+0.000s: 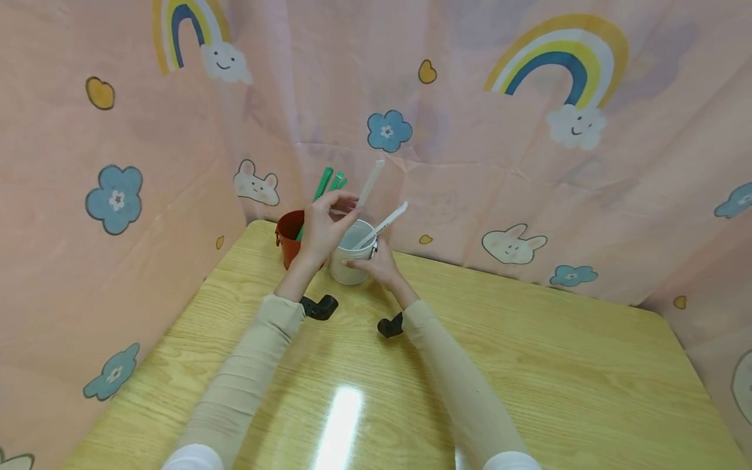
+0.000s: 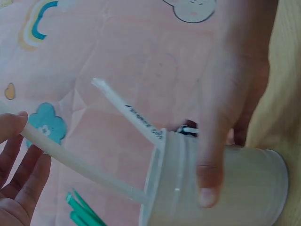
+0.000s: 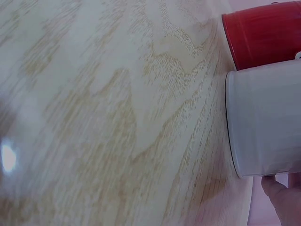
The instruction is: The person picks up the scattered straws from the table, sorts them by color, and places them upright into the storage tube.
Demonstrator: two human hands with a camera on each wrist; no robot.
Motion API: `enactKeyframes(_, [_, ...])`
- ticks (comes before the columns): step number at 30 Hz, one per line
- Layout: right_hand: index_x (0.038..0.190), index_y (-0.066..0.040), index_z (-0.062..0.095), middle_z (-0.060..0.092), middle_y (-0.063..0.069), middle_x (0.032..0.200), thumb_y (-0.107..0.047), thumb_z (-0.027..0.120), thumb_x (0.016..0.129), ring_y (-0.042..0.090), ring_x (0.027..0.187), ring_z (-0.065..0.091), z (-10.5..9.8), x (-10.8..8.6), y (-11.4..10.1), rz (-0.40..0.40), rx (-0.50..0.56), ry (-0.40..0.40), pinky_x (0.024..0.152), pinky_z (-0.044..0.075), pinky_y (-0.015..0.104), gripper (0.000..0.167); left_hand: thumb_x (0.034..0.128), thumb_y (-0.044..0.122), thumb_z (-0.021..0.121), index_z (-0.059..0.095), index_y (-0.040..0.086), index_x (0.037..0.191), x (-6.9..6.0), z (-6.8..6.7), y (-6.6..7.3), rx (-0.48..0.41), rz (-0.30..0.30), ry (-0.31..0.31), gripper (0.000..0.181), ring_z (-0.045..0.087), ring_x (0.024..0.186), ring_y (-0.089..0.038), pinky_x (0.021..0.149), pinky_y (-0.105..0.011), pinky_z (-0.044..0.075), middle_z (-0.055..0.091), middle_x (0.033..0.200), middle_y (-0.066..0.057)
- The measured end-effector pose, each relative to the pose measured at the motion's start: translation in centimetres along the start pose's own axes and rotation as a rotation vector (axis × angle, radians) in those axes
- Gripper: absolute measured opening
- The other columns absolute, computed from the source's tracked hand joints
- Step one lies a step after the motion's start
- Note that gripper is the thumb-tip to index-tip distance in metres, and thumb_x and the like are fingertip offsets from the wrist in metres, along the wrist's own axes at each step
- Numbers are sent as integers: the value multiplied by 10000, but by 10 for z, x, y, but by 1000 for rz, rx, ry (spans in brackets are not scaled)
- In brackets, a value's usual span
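My left hand (image 1: pixel 323 225) pinches a white paper-wrapped straw (image 1: pixel 371 183) between thumb and fingers. In the left wrist view, the lower end of this straw (image 2: pixel 89 167) reaches the mouth of a white bucket (image 1: pixel 345 269). A second white straw (image 1: pixel 392 217), with dark print on its wrapper, leans in the bucket. My right hand (image 1: pixel 382 264) grips the bucket's right side, the thumb lying across its front. In the right wrist view, the upright white bucket (image 3: pixel 268 122) stands on the table and only some fingertips (image 3: pixel 277 193) show.
A red bucket (image 1: pixel 288 243) holding several green straw-like sticks (image 1: pixel 323 183) stands left of the white one, partly behind my left hand. Black wrist devices (image 1: pixel 320 307) sit under both forearms. A patterned pink curtain (image 1: pixel 452 176) borders the wooden table (image 1: pixel 529 365).
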State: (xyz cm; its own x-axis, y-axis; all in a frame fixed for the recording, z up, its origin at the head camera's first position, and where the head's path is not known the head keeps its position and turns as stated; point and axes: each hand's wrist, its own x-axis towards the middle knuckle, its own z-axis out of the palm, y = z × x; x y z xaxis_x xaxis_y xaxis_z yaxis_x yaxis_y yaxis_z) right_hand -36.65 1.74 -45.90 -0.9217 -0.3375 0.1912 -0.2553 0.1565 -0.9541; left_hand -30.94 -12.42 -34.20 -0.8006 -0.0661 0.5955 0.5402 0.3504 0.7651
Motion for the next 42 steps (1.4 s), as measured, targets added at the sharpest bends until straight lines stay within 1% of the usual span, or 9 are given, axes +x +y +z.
enactKeyframes(4, [1415, -117, 358, 532, 89, 1328, -31, 818, 711, 229, 1226, 503, 0, -1, -2, -11, 13, -26, 1098, 373, 384, 845, 848, 73, 720, 700, 22, 1033, -4, 7, -12, 50, -4, -49, 193, 694, 860, -242, 769, -341, 590, 713, 956, -147])
enactKeyframes(9, [1424, -68, 358, 528, 155, 1331, 5, 789, 730, 269, 1201, 516, -2, -6, -16, -61, 64, -76, 1073, 399, 415, 820, 844, 79, 725, 714, 40, 1043, -9, 13, -21, 136, 25, -143, 204, 693, 856, -226, 777, -332, 587, 712, 969, -125])
enactKeyframes(11, [1420, -42, 358, 526, 181, 1330, 22, 777, 736, 281, 1190, 523, -4, -8, -21, -66, 74, -85, 1063, 412, 416, 805, 852, 86, 717, 715, 37, 1059, -10, 15, -24, 161, 17, -165, 213, 694, 856, -231, 782, -335, 584, 713, 984, -125])
enactKeyframes(18, [1422, -2, 350, 515, 213, 1361, 50, 743, 752, 324, 1219, 522, -4, -12, -29, -20, 50, -86, 1064, 419, 407, 779, 879, 119, 692, 711, 77, 1130, -15, 19, -31, 240, -87, -235, 256, 694, 873, -236, 798, -345, 575, 716, 1022, -114])
enactKeyframes(22, [1418, -2, 340, 499, 212, 1366, 23, 743, 767, 340, 1226, 509, -4, -13, -30, 12, 34, -76, 1069, 410, 426, 766, 892, 109, 673, 712, 82, 1139, -17, 20, -33, 250, -134, -287, 252, 680, 885, -236, 795, -359, 565, 711, 1090, -99])
enactKeyframes(25, [1430, -7, 319, 471, 208, 1392, 8, 745, 771, 345, 1254, 486, -5, -14, -32, 25, 29, -75, 1084, 391, 434, 786, 897, 108, 667, 715, 89, 1140, -17, 21, -34, 253, -140, -301, 249, 676, 893, -233, 798, -357, 562, 704, 1127, -86])
enactKeyframes(31, [1456, -13, 276, 403, 195, 1470, 1, 741, 778, 361, 1321, 439, -5, -14, -30, 28, 59, -86, 1108, 368, 455, 822, 899, 130, 671, 701, 84, 1161, -18, 22, -34, 264, -113, -317, 268, 673, 907, -241, 810, -359, 563, 712, 1089, -86])
enactKeyframes(39, [1463, -67, 256, 380, 143, 1477, -46, 740, 791, 319, 1347, 402, -4, -3, -5, 57, 0, -51, 1117, 353, 475, 829, 905, 134, 663, 684, 63, 1175, -26, 21, -26, 235, -110, -332, 280, 671, 936, -264, 825, -384, 564, 709, 1086, -111])
enactKeyframes(42, [1445, -55, 272, 392, 151, 1459, -37, 706, 814, 313, 1342, 402, -3, -2, 0, 32, -16, -40, 1111, 361, 465, 766, 913, 148, 654, 674, 65, 1194, -31, 21, -22, 227, -120, -346, 293, 659, 989, -261, 856, -391, 557, 706, 1109, -109])
